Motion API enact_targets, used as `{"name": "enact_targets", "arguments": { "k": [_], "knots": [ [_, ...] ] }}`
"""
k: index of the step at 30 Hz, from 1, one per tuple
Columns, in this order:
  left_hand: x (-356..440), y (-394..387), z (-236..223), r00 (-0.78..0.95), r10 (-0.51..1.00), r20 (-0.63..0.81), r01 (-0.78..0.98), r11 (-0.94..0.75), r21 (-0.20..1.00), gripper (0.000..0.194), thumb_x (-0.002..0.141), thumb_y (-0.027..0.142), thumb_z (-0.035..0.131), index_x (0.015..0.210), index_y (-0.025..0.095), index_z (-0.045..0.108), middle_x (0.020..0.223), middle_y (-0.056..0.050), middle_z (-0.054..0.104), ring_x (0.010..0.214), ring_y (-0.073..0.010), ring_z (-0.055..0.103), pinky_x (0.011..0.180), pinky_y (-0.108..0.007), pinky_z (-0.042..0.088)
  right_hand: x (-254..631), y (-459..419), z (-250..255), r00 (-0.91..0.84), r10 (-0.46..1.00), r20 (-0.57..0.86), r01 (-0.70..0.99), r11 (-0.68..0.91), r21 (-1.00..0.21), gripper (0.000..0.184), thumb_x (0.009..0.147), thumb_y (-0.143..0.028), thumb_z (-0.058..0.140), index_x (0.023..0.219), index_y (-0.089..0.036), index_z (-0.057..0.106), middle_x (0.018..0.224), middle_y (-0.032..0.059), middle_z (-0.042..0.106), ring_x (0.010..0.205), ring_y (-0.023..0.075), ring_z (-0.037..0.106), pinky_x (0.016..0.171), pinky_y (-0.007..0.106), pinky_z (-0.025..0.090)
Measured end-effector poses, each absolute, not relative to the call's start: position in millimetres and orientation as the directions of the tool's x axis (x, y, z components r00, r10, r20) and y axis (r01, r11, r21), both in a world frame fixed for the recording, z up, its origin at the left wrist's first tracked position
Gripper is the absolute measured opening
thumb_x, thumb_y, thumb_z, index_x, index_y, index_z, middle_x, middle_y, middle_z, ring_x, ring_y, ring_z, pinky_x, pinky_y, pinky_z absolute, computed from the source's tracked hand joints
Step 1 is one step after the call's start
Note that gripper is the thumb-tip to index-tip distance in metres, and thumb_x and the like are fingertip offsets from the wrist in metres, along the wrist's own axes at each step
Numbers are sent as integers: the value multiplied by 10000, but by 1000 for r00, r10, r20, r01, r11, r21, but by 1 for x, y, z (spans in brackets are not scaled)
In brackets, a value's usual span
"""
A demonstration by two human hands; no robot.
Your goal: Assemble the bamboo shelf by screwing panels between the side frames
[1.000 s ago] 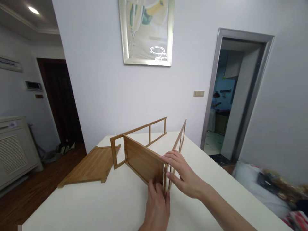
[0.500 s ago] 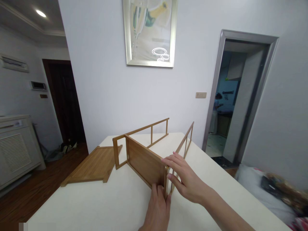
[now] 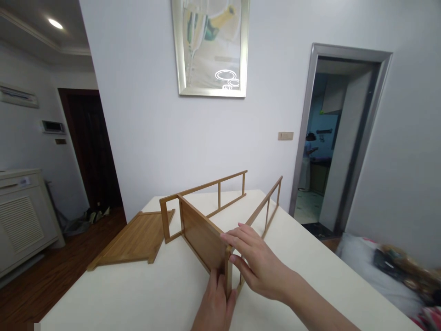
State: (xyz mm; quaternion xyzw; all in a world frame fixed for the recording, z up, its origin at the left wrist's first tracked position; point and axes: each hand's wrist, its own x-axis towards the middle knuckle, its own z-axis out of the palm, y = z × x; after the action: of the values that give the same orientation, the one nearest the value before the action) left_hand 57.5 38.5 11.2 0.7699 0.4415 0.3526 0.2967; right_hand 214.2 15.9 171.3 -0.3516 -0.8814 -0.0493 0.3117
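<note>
The curled left hand (image 3: 214, 301) grips the lower near end of an upright rectangular brown wooden panel (image 3: 203, 236) on a white table (image 3: 138, 299); the half-curled right hand (image 3: 257, 264) holds its upper corner, beside a ladder-shaped brown wooden frame (image 3: 264, 200). A similar frame (image 3: 206, 185) meets the panel's far end.

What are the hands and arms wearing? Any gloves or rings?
No gloves! The left hand and right hand are both bare, with no rings I can see. The right forearm shows no sleeve, watch or bracelet.
</note>
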Motion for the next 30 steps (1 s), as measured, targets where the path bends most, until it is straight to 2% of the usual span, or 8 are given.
{"name": "enact_targets", "arguments": {
  "k": [7,11,16,20,24,26,28,30],
  "knots": [
    [47,38,17,447,840,308,428,-504,750,563,899,346,424,1405,99,385,1443,-196,365,1351,-305,353,1131,-444,289,205,12,171,-546,598,586,647,746,-159,432,879,-118,470,1302,-205,486,1123,97,614,1036,230,528,1011,496,419],
    [46,38,17,466,821,331,429,-537,727,545,904,328,424,1401,110,380,1410,-205,395,1309,-309,401,1096,-468,336,203,11,170,-542,590,599,644,749,-155,425,880,-125,470,1297,-208,487,1122,105,610,1032,232,532,974,479,457],
    [39,36,12,463,793,397,441,-594,673,432,909,356,439,1268,122,491,1209,-181,517,1103,-279,550,941,-439,476,206,13,168,-551,570,609,637,759,-135,428,905,-156,461,1327,-225,473,1127,99,617,1049,224,550,1056,526,375],
    [27,36,31,353,738,575,398,-675,621,286,936,385,388,1032,176,556,962,-103,565,914,-237,585,811,-399,523,208,15,167,-553,590,588,640,753,-153,429,936,-178,442,1356,-260,450,1055,58,638,1010,187,576,1105,522,318],
    [23,51,88,67,624,778,488,-701,520,299,955,235,348,1213,208,497,1293,-120,496,1258,-244,441,1059,-466,382,210,17,164,-533,552,641,630,764,-135,492,935,-195,442,1418,-223,357,1187,100,607,1127,206,538,1089,487,361],
    [23,64,116,127,581,804,550,-716,430,378,942,183,344,1287,242,484,1423,-84,421,1382,-258,294,1130,-530,269,216,19,165,-512,547,662,666,740,-96,509,926,-215,463,1422,-212,352,1265,119,572,1207,228,493,1111,514,322],
    [21,77,136,291,632,718,599,-706,378,425,902,107,345,1223,294,552,1466,-23,400,1435,-293,174,1134,-633,154,227,24,167,-503,569,650,727,685,-37,488,914,-231,486,1395,-233,406,1281,112,571,1242,248,469,1131,563,254],
    [16,87,147,462,678,571,606,-712,354,507,827,23,356,1172,315,586,1456,-1,424,1438,-315,169,1108,-665,185,243,31,169,-491,602,629,790,612,31,440,907,-228,499,1345,-256,478,1275,102,585,1255,270,457,1115,607,237]
  ]
}}
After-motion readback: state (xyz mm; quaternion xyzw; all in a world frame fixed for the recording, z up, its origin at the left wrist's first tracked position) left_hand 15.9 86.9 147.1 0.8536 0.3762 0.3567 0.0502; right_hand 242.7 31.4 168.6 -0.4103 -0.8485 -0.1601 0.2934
